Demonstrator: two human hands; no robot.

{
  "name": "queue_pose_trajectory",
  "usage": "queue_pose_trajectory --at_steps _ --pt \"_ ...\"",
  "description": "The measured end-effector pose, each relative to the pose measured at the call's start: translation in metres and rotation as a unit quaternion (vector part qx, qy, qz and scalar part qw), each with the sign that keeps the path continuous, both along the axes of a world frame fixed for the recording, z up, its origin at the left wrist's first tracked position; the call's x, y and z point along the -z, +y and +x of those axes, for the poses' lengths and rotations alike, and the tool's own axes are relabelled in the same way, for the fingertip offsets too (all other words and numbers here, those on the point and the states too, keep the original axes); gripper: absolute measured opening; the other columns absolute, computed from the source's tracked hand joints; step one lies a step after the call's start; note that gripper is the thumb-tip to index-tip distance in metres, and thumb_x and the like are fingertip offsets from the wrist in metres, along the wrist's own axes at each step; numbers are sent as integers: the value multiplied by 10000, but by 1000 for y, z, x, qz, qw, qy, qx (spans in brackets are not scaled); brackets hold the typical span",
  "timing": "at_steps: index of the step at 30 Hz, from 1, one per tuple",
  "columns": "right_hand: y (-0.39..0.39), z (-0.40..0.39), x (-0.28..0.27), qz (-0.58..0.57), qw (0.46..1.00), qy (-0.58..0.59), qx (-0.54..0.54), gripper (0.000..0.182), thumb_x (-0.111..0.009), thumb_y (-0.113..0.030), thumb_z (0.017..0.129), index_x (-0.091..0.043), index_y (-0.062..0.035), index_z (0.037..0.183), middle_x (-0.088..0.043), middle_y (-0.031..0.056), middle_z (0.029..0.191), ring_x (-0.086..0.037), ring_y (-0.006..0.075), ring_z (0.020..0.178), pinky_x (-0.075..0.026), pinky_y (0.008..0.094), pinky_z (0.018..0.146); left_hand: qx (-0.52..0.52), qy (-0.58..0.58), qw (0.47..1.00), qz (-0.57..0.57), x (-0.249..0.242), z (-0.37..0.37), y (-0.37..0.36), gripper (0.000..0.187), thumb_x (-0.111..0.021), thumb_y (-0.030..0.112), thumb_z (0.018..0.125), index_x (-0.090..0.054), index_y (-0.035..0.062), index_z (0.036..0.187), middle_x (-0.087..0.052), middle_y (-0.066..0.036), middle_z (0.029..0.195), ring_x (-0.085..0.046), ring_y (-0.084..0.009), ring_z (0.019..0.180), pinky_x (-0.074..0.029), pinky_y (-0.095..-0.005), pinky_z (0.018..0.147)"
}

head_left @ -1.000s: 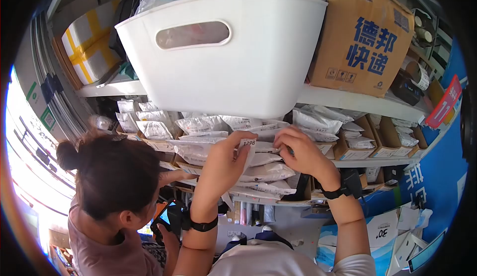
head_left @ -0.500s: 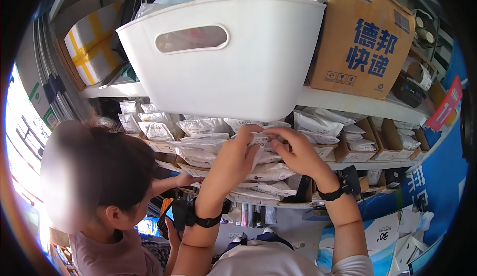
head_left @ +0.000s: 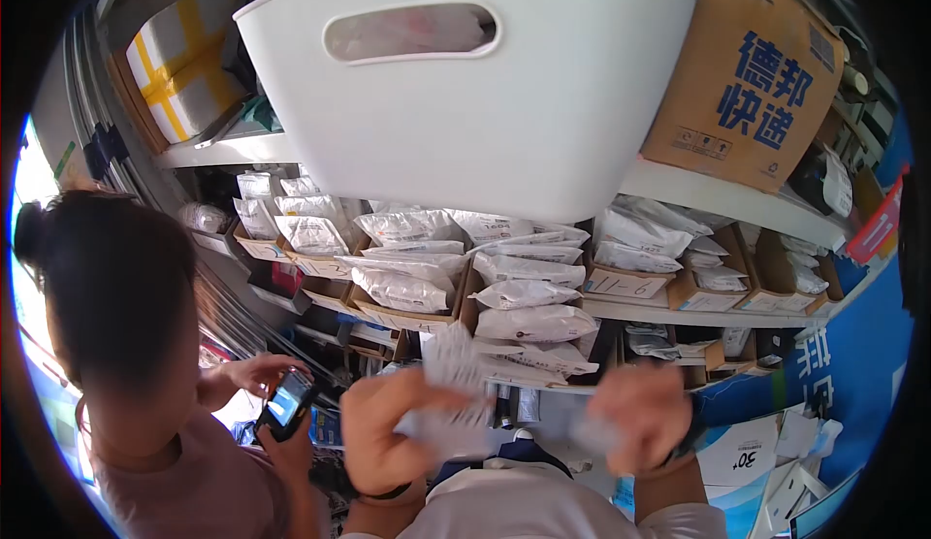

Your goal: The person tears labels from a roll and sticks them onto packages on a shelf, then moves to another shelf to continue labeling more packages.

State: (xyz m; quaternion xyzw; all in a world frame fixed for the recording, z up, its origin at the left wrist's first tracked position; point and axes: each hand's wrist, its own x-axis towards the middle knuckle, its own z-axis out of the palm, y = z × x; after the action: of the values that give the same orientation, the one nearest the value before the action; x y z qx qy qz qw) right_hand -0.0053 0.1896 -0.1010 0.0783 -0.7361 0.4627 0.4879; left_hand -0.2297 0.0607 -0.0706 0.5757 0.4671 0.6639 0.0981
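My left hand [head_left: 393,432] is in front of my body, smeared by motion, its fingers closed on a white printed slip [head_left: 454,359] that sticks up above them. Level with it and apart to the right is my right hand [head_left: 645,418], also blurred. Its fingers are curled in, and a pale smear at their tips cannot be made out. Beyond both hands, white parcel bags [head_left: 536,324] stand packed in rows in an open cardboard box [head_left: 469,311] on the shelf. Neither hand touches them.
A large white plastic tub [head_left: 465,112] juts out over the parcel rows. Beside it is a brown carton [head_left: 752,83]. At left another person [head_left: 184,423] holds a handheld device with a lit screen [head_left: 286,403]. Lower right lies a blue-white box [head_left: 742,452].
Both my hands have drawn back from the parcel row toward my body and moved apart. The other person's hand has left the shelf and is now at the handheld device.
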Motion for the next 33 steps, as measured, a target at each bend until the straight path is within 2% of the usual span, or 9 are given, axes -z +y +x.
queue_pose_trajectory --at_steps 4,7,12,14,18,21,23,25,33 --pt "-25 -35 47 188 966 -167 64 384 -695 -19 817 -673 -198 1156 -665 119 1128 -659 238 1004 -561 337 804 436 -143 879 130 23 -47 -24 609 -536 460 1006 -690 -93 804 -671 -223 648 -597 -234 461 -424 -309 374" --pt "4 -60 107 495 775 -204 335 473 -616 -47 875 -637 -321 1259 -661 75 1147 -640 219 1060 -558 330 803 499 -130 848 118 38 -58 -35 425 -642 304 965 -683 -91 813 -667 -197 651 -561 -243 441 -371 -315 349" --pt "39 -70 138 318 881 -208 282 415 -731 -39 783 -608 -178 1154 -592 110 1274 -592 327 1081 -464 438 930 583 -136 787 149 31 -61 -50 290 -693 204 910 -669 -58 788 -665 -160 661 -582 -252 489 -415 -335 426" --pt "55 -81 127 391 826 -178 365 309 -709 -11 784 -592 -60 1065 -578 165 1266 -547 390 1138 -436 491 967 587 -126 786 146 34 -67 -59 301 -677 212 921 -669 -58 788 -671 -163 671 -602 -257 507 -444 -336 446" --pt "80 -102 125 355 815 -172 425 444 -704 -42 823 -541 -136 1225 -503 171 1345 -477 373 1231 -405 479 1017 574 -96 806 107 45 -77 -77 326 -645 226 943 -669 -60 789 -684 -169 690 -641 -267 543 -500 -338 485" --pt "50 -115 92 106 927 -101 346 334 -669 -74 832 -545 -34 1139 -421 223 1399 -426 361 1294 -314 473 1084 500 -34 865 -9 73 -83 -92 346 -620 237 960 -669 -60 790 -693 -174 705 -670 -275 570 -543 -340 515" --pt "27 -117 66 92 949 -101 285 200 -643 -75 832 -610 -48 1027 -440 216 1384 -429 347 1298 -319 463 1071 221 -189 944 -153 82 -56 -94 216 -635 129 934 -631 -19 777 -702 -153 732 -678 -196 625 -517 -300 548" --pt "6 -134 38 106 946 -156 264 118 -713 -150 809 -659 -79 887 -501 169 1325 -451 361 1233 -323 480 1057 138 -208 924 -289 86 -50 -73 218 -607 181 1004 -601 -3 888 -716 -69 821 -639 -88 733 -473 -231 625" --pt "34 -205 57 160 884 -70 434 255 -803 -125 798 -622 -36 955 -599 129 1083 -606 339 982 -509 409 834 138 -325 897 -266 111 -48 -48 186 -602 165 1009 -605 -15 961 -717 -60 880 -630 -55 779 -473 -208 644"
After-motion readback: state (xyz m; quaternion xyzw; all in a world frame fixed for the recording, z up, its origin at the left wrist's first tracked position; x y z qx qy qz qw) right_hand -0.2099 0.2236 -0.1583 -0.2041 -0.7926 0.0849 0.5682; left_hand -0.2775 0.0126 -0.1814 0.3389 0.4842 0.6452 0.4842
